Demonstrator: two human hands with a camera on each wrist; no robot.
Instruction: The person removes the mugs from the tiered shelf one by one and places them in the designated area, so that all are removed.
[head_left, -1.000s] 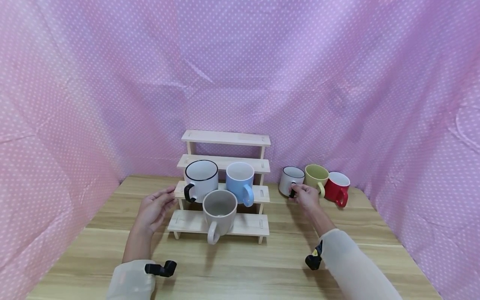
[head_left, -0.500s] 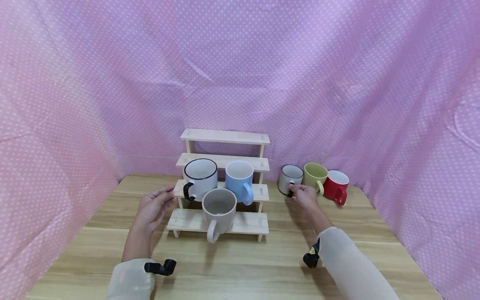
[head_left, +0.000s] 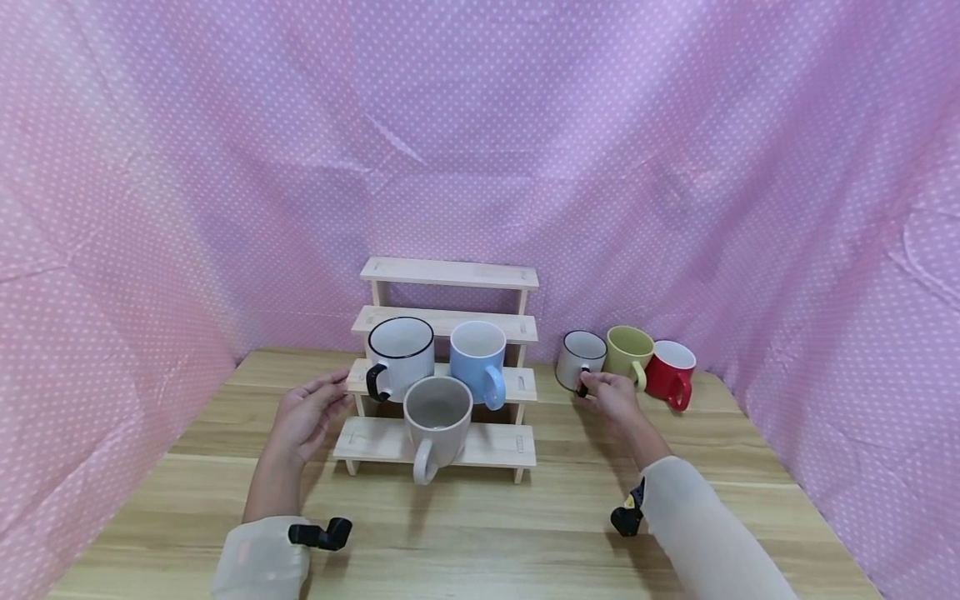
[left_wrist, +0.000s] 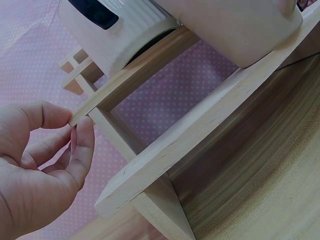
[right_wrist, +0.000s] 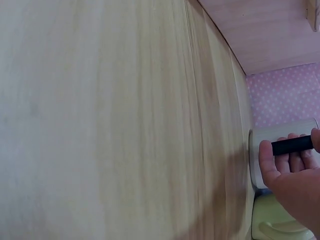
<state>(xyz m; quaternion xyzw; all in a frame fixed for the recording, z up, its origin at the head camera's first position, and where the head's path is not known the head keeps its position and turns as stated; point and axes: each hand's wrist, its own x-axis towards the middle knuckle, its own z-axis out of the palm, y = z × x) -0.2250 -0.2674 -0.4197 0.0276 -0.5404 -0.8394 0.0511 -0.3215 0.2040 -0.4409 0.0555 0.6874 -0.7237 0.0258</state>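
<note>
The right hand [head_left: 613, 398], its grip narrow, holds the black handle [right_wrist: 292, 145] of the small white mug [head_left: 572, 367] — standing on the tabletop [head_left: 480, 542], right of the wooden rack [head_left: 450, 272]; the left hand [head_left: 306, 417] pinches the rack's second-lowest shelf [left_wrist: 125, 85] by its end; the green mug [head_left: 619, 363] crowds the small mug's right side, the red mug [head_left: 667, 377] beyond; a larger white mug [head_left: 402, 367], a blue mug [head_left: 472, 368] and a beige mug [head_left: 442, 429] sit on the rack.

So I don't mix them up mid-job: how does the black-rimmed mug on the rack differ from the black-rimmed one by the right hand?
The rack mug stands on the second step from the bottom; the table mug is on the tabletop. No hand touches the rack mug; the right hand holds the table mug's handle. Both are white and upright, with black rims and handles.
</note>
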